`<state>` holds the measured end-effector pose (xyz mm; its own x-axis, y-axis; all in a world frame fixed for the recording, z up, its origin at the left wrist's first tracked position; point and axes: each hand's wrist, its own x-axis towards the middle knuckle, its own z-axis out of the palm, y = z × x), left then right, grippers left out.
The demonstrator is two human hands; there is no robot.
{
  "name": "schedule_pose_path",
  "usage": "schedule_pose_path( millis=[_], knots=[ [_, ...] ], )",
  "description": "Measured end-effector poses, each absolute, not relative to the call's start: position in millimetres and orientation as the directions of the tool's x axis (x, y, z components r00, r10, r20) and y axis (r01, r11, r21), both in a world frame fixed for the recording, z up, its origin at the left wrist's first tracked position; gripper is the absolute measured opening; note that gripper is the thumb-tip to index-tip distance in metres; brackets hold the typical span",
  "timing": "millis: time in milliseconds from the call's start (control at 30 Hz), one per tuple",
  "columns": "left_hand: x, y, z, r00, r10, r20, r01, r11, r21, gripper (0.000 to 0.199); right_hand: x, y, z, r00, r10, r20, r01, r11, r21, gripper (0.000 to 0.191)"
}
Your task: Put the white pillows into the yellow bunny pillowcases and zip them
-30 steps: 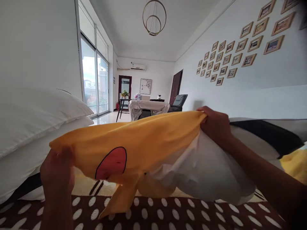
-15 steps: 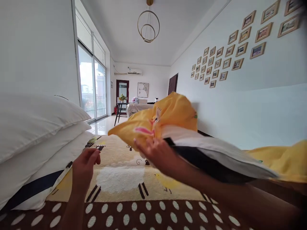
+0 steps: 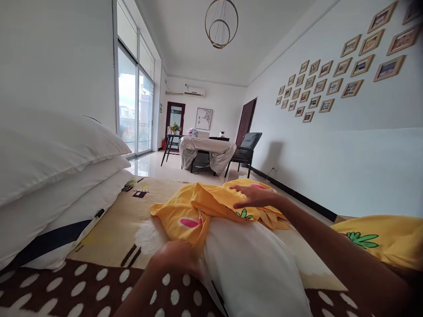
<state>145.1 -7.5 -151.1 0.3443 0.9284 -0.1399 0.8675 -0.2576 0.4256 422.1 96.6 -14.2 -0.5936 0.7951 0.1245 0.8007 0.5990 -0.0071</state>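
Observation:
A white pillow (image 3: 251,264) lies before me, its far end inside a yellow pillowcase (image 3: 185,204) with pink and green prints. The case is bunched over that end and spreads loosely across the blanket. At the pillow's left side, my left hand (image 3: 175,259) is closed on the case's near edge; motion blurs it and its fingertips are hidden. My right hand (image 3: 253,197) hovers over or rests lightly on the bunched cloth, fingers apart; I cannot tell whether it touches. Beneath lies a patterned blanket (image 3: 109,233) with a brown, white-dotted border.
A stack of white pillows (image 3: 62,158) rises on the left. Another yellow-covered pillow (image 3: 390,237) lies at the right edge. Farther back stand a covered table (image 3: 211,144), a black chair (image 3: 247,147) and a small stand with a plant (image 3: 174,127).
The pillow with its yellow case has come down onto the blanket, turned with its white end toward me. My left hand moved right to its edge; my right hand shifted right and opened.

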Motion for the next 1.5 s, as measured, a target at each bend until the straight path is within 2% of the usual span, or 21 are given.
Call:
schedule_pose_path(
  millis=[67,133,267,400,467,533,600,633,700,767,833,900,967,1000,1067,1133,1167,1233,1300,1367,1500],
  knots=[
    [154,8,-168,0.493,0.831,-0.258,0.788,-0.3,0.538,0.052,436,107,-54,-0.615,0.788,0.024,0.785,0.614,-0.079,0.089],
    [156,24,-181,0.576,0.779,-0.25,0.687,-0.295,0.664,0.054,443,110,-101,-0.587,0.809,0.003,0.801,0.582,-0.14,0.092],
    [151,41,-199,0.51,0.85,-0.133,0.495,-0.164,0.853,0.062,441,105,-175,-0.438,0.878,0.193,0.878,0.464,-0.118,0.048],
    [153,39,-199,0.442,0.896,-0.042,0.214,-0.06,0.975,0.079,427,92,-180,-0.303,0.878,0.371,0.93,0.358,-0.088,0.04],
    [153,38,-193,0.348,0.935,0.062,0.095,-0.101,0.99,0.083,413,81,-165,-0.294,0.774,0.561,0.922,0.384,-0.047,0.04],
    [148,42,-188,0.183,0.966,0.181,-0.024,-0.18,0.983,0.09,396,66,-150,-0.38,0.513,0.769,0.865,0.492,0.099,0.035],
    [137,51,-191,0.034,0.964,0.263,0.002,-0.264,0.965,0.089,377,54,-142,-0.544,0.24,0.804,0.746,0.576,0.333,0.029],
    [129,56,-195,-0.015,0.961,0.275,0.121,-0.272,0.955,0.083,370,51,-143,-0.625,0.188,0.757,0.688,0.591,0.421,0.029],
    [112,66,-208,-0.057,0.971,0.232,0.458,-0.181,0.87,0.065,360,52,-154,-0.738,0.248,0.628,0.625,0.601,0.498,0.036],
    [96,71,-217,-0.09,0.988,0.125,0.685,-0.029,0.727,0.045,360,58,-174,-0.756,0.385,0.529,0.642,0.593,0.486,0.048],
    [86,70,-215,-0.107,0.993,0.047,0.764,0.051,0.643,0.029,366,64,-197,-0.724,0.477,0.498,0.684,0.589,0.43,0.059],
    [86,58,-197,-0.139,0.988,0.066,0.82,0.077,0.568,0.03,374,64,-212,-0.681,0.499,0.535,0.716,0.605,0.347,0.061],
    [98,39,-172,-0.106,0.969,0.221,0.875,-0.015,0.484,0.044,380,58,-214,-0.665,0.461,0.587,0.696,0.668,0.264,0.053],
    [108,29,-160,-0.025,0.94,0.34,0.905,-0.124,0.407,0.055,380,53,-212,-0.663,0.43,0.612,0.67,0.706,0.23,0.047],
    [133,13,-147,0.279,0.776,0.565,0.911,-0.4,0.099,0.075,379,42,-202,-0.656,0.373,0.656,0.61,0.774,0.17,0.037],
    [157,9,-152,0.501,0.598,0.626,0.84,-0.511,-0.184,0.073,376,34,-194,-0.634,0.349,0.69,0.568,0.816,0.109,0.03],
    [165,12,-158,0.545,0.549,0.634,0.818,-0.514,-0.258,0.063,375,31,-192,-0.629,0.348,0.695,0.551,0.83,0.083,0.027],
    [173,23,-174,0.553,0.496,0.67,0.815,-0.49,-0.309,0.036,375,30,-192,-0.628,0.358,0.691,0.533,0.845,0.046,0.028],
    [171,33,-181,0.508,0.458,0.73,0.836,-0.468,-0.288,0.019,379,31,-193,-0.619,0.39,0.682,0.547,0.837,0.019,0.037],
    [165,32,-175,0.464,0.408,0.786,0.843,-0.475,-0.251,0.022,384,34,-191,-0.568,0.457,0.684,0.602,0.798,-0.032,0.042],
    [166,-5,-140,0.451,0.279,0.848,0.786,-0.575,-0.228,0.023,392,33,-182,-0.399,0.52,0.755,0.678,0.722,-0.138,0.034]
  ],
)
